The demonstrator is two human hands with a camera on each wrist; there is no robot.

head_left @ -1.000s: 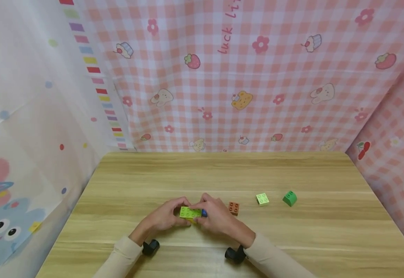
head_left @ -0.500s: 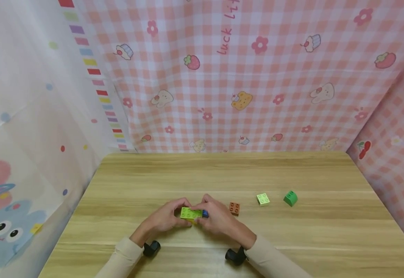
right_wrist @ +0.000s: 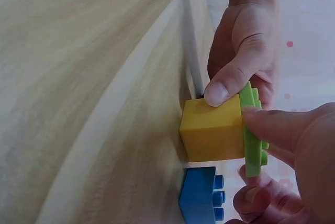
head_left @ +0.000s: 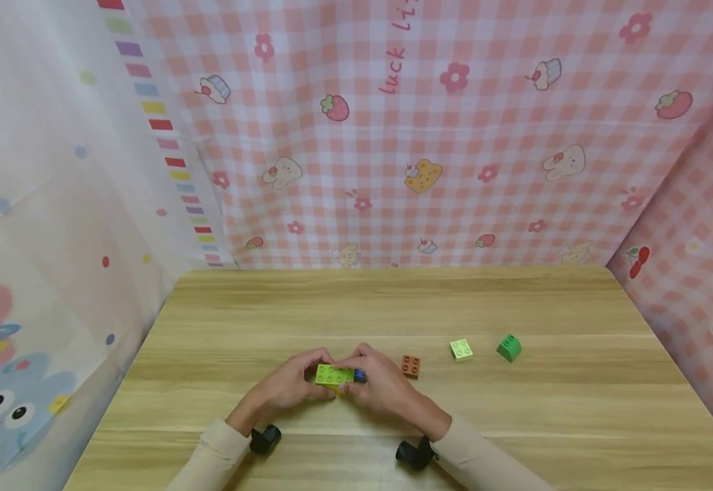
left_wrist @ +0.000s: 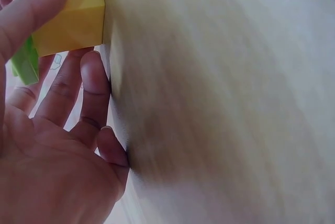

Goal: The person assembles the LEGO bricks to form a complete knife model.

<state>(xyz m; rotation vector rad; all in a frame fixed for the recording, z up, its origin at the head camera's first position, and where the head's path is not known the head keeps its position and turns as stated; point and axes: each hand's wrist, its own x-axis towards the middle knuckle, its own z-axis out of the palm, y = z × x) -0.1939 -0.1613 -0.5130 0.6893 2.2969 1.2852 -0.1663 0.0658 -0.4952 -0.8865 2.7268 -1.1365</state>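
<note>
A thin lime-green studded plate [head_left: 334, 374] lies on top of a yellow block [right_wrist: 214, 130], which stands on the table. My left hand [head_left: 292, 382] holds the yellow block, its thumb [right_wrist: 218, 93] on the near face and other fingers behind. My right hand [head_left: 381, 382] pinches the green plate near its right end, thumb on the plate's edge. Beside the yellow block, a blue studded brick [right_wrist: 199, 195] sits on the table under my right hand. In the head view the blue brick is mostly hidden.
To the right of my hands lie a brown brick [head_left: 411, 367], a pale-green square plate [head_left: 461, 350] and a green curved brick [head_left: 508, 348]. The wooden table [head_left: 393, 300] ends at a checked curtain [head_left: 405, 123] behind.
The head view shifts very slightly. Both hands stay in place on the yellow block and lime-green plate, and the loose bricks do not move on the table.
</note>
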